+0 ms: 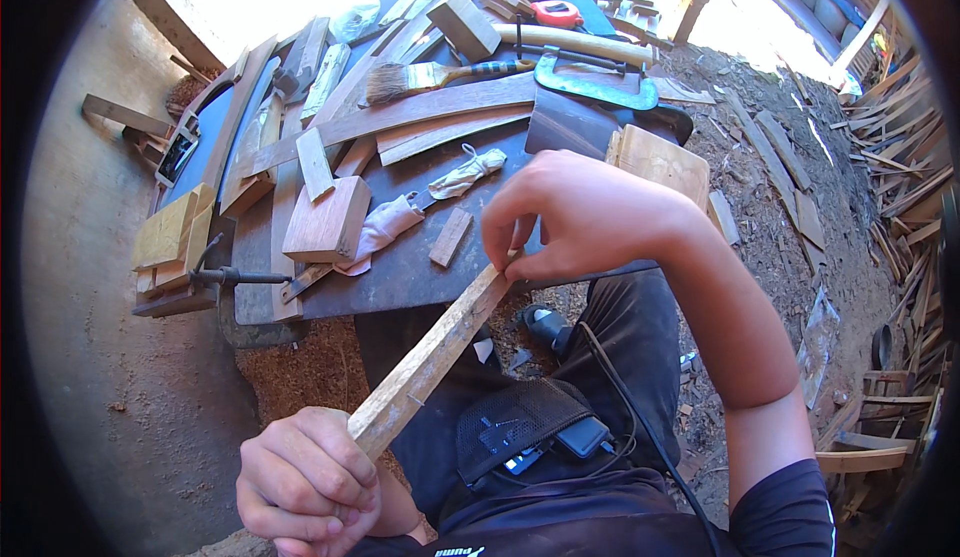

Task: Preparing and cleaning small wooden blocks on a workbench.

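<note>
We see both hands on one narrow wooden stick (430, 359), slanting across our lap from seven o'clock up to the centre, just clear of the counter (395, 287). Our left hand (308, 479), at seven o'clock, has its grip wrapped in a fist around the near end, probably to steady the piece. Our right hand (575, 207), just off centre toward two o'clock, pinches the far end between thumb and fingers; that lighter grip perhaps suits feeling or turning the tip.

Toward eleven, a brush (400, 82) lies among stacked boards. The green C-clamp (585, 94) rests at one o'clock, its frame seemingly around nothing. A pinkish block (325, 219) at ten sits beside a cloth-wrapped tool (385, 225); we judge the cloth pads its handle. The dark clamp (232, 277) at nine may be fixing something to the edge, but we cannot tell.

As for writing, a pale printed mark shows on our dark shirt (600, 522) at six o'clock; on the red tape measure (557, 14), toward half past twelve, we can read none.
</note>
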`<act>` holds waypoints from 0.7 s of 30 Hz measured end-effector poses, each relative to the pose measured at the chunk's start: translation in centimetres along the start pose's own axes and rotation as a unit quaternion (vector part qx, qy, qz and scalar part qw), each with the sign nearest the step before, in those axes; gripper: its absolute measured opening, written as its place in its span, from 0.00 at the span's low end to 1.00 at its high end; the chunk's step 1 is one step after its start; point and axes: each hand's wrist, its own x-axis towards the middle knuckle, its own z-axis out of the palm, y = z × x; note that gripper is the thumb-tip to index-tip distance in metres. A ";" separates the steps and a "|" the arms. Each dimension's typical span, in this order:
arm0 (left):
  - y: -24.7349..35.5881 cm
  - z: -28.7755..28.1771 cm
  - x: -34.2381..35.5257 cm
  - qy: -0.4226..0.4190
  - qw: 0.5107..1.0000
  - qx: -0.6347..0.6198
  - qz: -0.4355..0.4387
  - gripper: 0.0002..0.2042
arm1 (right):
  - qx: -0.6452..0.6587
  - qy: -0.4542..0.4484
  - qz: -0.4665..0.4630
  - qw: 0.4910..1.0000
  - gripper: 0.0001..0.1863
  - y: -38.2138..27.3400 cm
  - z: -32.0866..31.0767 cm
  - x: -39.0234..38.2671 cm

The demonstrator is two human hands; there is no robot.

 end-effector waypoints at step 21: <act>0.0 -0.2 1.0 0.060 0.997 0.049 -0.018 0.19 | -0.249 0.042 -0.076 0.965 0.11 -1.3 2.3 0.0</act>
